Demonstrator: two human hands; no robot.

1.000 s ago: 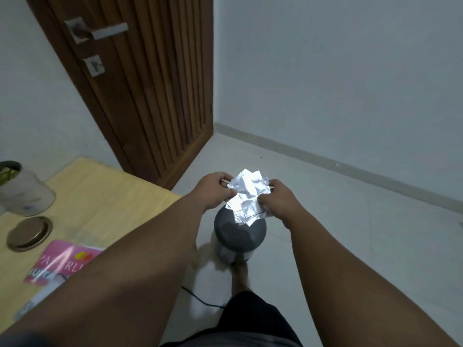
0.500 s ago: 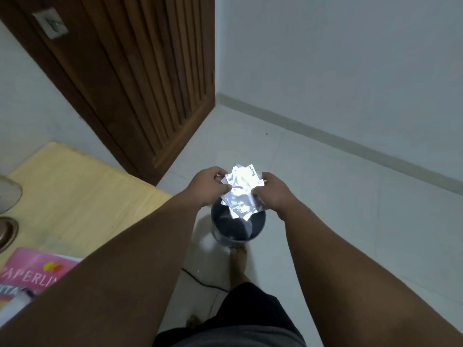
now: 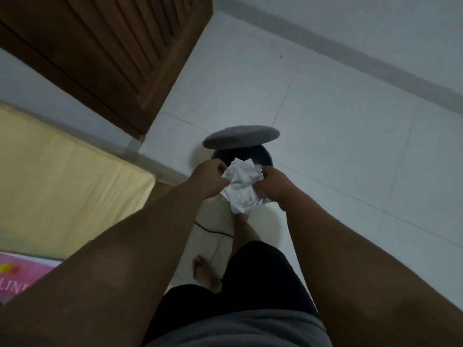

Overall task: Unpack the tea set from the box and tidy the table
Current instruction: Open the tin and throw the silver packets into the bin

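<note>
A crumpled bunch of white wrapping paper hangs between both hands just above the near rim of a dark grey pedal bin on the floor. The bin's round lid stands raised at the far side, and the dark opening shows beneath it. My left hand pinches the paper's left edge. My right hand grips its right side. My foot is at the bin's base, partly hidden by the paper.
The wooden table with a pink paper pack lies at the left. A brown wooden door stands behind it. A thin black cable runs over the white tiled floor near my feet.
The bin's lid has swung up and the opening shows. Both hands with the paper have come lower toward the bin, and my view has tipped downward.
</note>
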